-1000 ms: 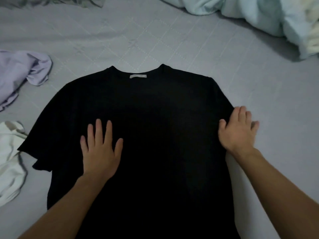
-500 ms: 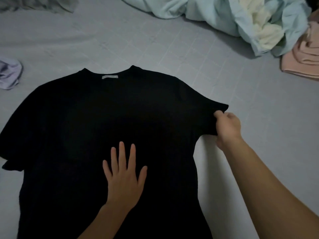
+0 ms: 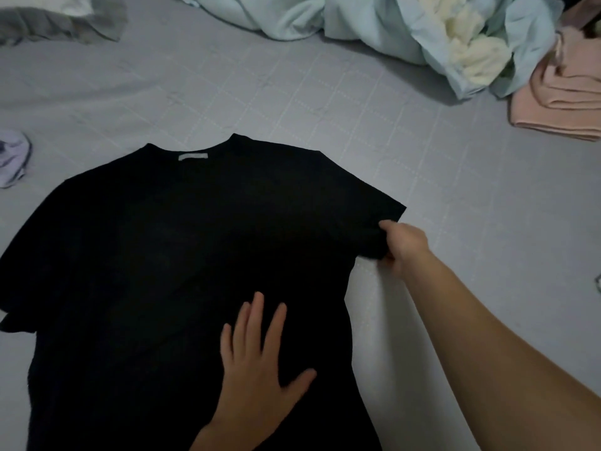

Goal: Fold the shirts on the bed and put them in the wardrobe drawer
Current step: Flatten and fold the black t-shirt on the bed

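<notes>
The right hand [image 3: 405, 247] pinches the black shirt [image 3: 169, 255] by its sleeve hem; the left hand [image 3: 257, 362] presses flat, fingers spread, on its front. The shirt lies smooth on the grey bed [image 3: 487, 222] (pale neck label [image 3: 193, 156] showing).

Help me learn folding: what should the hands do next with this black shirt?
Probably fold the right sleeve inward across the chest. The right hand already pinches its hem, while the left hand lies flat on the black shirt, pinning it to the bed.
</notes>
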{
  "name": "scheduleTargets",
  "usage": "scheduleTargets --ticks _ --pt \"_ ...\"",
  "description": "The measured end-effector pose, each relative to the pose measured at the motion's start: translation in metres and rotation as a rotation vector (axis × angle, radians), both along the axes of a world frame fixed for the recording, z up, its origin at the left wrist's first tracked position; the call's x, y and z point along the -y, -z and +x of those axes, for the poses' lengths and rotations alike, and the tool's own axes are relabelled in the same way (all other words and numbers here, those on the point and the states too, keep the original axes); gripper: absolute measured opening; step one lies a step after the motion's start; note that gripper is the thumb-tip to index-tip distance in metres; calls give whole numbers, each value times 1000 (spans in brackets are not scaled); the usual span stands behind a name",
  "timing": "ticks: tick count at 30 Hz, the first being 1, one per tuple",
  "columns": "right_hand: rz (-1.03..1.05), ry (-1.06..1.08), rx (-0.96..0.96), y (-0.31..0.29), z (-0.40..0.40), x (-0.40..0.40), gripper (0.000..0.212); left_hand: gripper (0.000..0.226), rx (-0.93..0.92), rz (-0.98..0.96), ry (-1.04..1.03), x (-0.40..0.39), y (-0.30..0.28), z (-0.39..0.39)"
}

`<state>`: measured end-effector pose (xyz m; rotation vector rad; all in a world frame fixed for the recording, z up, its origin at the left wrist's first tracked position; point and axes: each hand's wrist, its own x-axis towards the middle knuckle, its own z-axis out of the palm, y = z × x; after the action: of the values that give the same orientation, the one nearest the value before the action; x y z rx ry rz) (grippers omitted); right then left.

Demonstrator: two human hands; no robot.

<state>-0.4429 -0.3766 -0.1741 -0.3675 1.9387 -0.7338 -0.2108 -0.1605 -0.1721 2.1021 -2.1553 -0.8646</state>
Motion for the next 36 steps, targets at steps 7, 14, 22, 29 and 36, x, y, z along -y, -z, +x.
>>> scheduleTargets --ticks 7,14,22,29,36 --pt "-134 -101 -208 -1 -22 5 12 104 71 87 235 -49 2 -58" --pt "-74 -186 111 4 -6 -108 16 96 39 185 469 -107 4 -50" --pt "52 -642 -21 -2 16 -289 19 44 -304 196 -85 -169 -9 -29" --pt "150 -683 -96 -6 5 -374 27 47 34 187 -555 -224 -15 56" --pt "64 -483 23 -31 -5 -409 14 67 176 120 -1161 -272 -11 157"
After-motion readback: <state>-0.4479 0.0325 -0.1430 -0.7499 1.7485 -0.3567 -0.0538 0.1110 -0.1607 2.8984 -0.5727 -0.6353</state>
